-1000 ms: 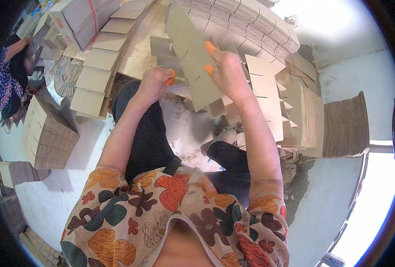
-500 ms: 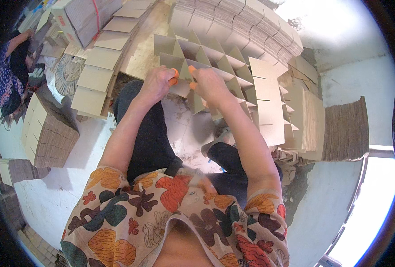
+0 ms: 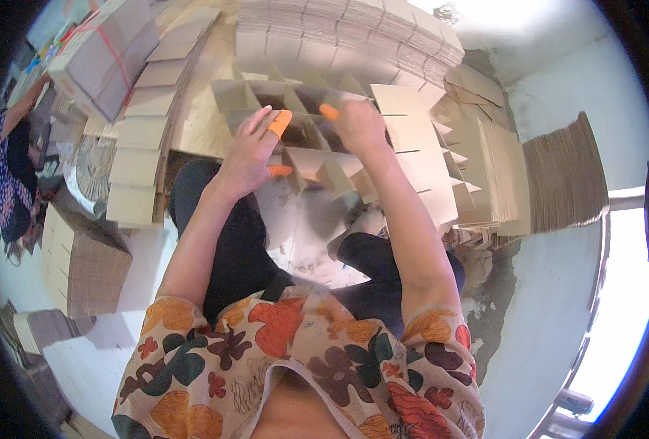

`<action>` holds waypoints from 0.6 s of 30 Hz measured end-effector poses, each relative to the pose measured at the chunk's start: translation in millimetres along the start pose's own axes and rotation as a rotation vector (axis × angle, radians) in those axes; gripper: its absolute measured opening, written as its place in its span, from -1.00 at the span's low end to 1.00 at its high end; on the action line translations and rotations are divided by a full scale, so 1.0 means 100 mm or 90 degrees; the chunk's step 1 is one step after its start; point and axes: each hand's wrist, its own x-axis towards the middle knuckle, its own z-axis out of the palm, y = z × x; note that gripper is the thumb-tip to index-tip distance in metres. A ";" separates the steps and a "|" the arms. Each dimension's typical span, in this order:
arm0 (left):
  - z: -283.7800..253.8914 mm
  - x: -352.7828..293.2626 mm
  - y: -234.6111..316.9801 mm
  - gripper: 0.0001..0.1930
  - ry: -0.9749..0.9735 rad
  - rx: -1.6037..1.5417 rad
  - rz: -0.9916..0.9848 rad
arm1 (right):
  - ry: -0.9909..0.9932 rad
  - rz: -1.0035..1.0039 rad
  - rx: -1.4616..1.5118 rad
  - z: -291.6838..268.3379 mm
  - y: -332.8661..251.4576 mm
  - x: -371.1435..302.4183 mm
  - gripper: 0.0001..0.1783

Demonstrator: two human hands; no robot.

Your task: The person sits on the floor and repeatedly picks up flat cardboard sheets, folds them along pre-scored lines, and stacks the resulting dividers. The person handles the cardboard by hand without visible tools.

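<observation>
A cardboard divider grid (image 3: 317,157) of crossed slotted strips stands in front of my knees, its near part blurred. My left hand (image 3: 250,155) is open beside the grid's left side, with orange covers on the thumb and a finger. The fingers are spread, and nothing shows in them. Over the grid's middle is my right hand (image 3: 362,128), with an orange-covered digit pointing left. Its other fingers are curled, partly hidden and blurred, so I cannot tell whether it grips a strip. A wide slotted cardboard strip (image 3: 416,157) forms the grid's right side.
Long rows of slotted cardboard strips (image 3: 354,29) lie at the back. More overlapping strips (image 3: 141,135) line the left, near a carton (image 3: 105,58) with red string. Cardboard stacks stand at right (image 3: 566,175) and left (image 3: 83,256). Another person (image 3: 13,168) is at the far left.
My hands have drawn apart: the left has spread its fingers, and the right has shifted away from it over the grid. The whole view has turned slightly.
</observation>
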 end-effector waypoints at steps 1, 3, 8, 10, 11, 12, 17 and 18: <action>0.04 0.10 0.03 -0.16 -0.020 -0.004 0.002 | -0.027 -0.009 -0.007 0.01 0.05 -0.05 -0.60; 0.11 0.28 0.05 -0.14 -0.048 -0.008 -0.003 | -0.027 -0.091 -0.002 0.14 0.21 -0.08 -0.67; 0.31 0.69 -0.16 -0.27 -0.104 0.039 0.006 | 0.052 -0.129 0.163 -0.18 0.24 -0.40 -0.62; 0.42 0.77 -0.36 -0.27 -0.162 0.073 0.002 | 0.246 -0.107 0.170 -0.22 0.48 -0.51 -0.54; 0.48 0.78 -0.41 -0.26 -0.173 0.163 0.040 | 0.249 -0.091 0.078 -0.30 0.65 -0.56 -0.46; 0.43 0.84 -0.36 -0.24 -0.220 0.108 0.002 | 0.253 -0.078 -0.013 -0.43 0.84 -0.62 -0.35; 0.46 0.94 -0.25 -0.37 -0.205 -0.051 -0.022 | 0.002 0.160 -0.020 -0.56 1.78 -0.95 0.01; 0.47 0.93 -0.28 -0.45 -0.219 -0.044 -0.028 | -0.032 0.167 0.055 -0.57 1.88 -0.97 0.00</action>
